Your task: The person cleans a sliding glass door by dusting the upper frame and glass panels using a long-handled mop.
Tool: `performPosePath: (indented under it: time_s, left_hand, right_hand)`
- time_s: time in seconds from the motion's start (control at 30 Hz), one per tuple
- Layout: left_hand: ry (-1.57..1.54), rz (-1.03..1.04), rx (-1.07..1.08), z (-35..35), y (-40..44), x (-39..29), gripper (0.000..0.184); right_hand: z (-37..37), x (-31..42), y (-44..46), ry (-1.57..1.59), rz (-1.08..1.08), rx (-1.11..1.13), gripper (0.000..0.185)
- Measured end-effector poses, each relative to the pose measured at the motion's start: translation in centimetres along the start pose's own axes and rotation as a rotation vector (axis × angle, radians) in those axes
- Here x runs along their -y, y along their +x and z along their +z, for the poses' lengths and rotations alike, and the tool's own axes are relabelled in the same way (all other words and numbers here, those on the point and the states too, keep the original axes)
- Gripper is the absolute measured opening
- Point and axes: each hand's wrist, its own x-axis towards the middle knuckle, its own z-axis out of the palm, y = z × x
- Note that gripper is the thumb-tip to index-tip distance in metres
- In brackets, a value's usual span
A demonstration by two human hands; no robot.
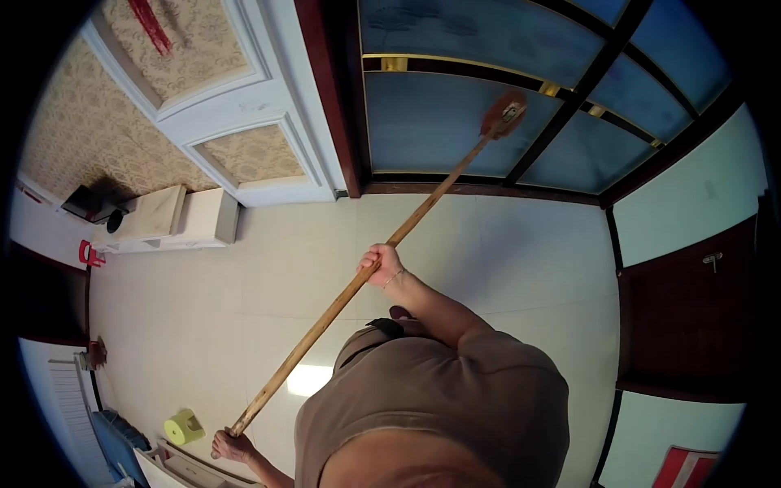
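A long wooden pole [325, 322] runs diagonally from the lower left to the upper right. At its far end is a flat reddish head [504, 114] with a small pale piece on it; its exact kind is unclear. The head lies over a blue glass panel [439, 122] of the dark-framed door, and whether it touches the glass I cannot tell. My right hand [381, 265] is wrapped round the middle of the pole, with a thin bracelet at the wrist. Down at the near end, my left hand [231, 446] grips the pole's butt.
A white low cabinet [203, 218] stands along the left wall near a red stool [89, 254]. On the pale tiled floor [203, 301] is a yellow-green stool [184, 427], close to my left hand. To the right is a dark door [691, 309] with a handle.
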Motion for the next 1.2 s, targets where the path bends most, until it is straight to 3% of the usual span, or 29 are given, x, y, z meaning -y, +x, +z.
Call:
performPosePath:
  time_s: [0.3, 0.5, 0.67, 0.93, 1.2]
  left_hand:
    - [-0.180, 0.094, 0.031, 1.1, 2.5, -11.0, 0.019]
    - [-0.157, 0.075, 0.088, 0.2, 1.5, -12.3, 0.019]
    - [-0.131, 0.036, 0.071, 0.4, 0.1, -7.1, 0.019]
    - [0.041, -0.078, 0.037, -1.1, -4.2, 7.3, 0.020]
    - [0.170, -0.248, 0.069, -3.3, -12.9, 17.1, 0.018]
  right_hand:
    - [0.4, 9.8, -2.6, 0.029, -0.224, -0.092, 0.023]
    - [-0.8, 11.1, -1.8, 0.021, -0.253, -0.225, 0.027]
    - [-0.5, 6.6, -1.2, -0.076, -0.217, -0.231, 0.027]
    - [2.0, -7.6, -0.2, -0.211, 0.005, -0.149, 0.021]
    - [2.4, -20.1, 1.0, -0.265, 0.276, -0.229, 0.018]
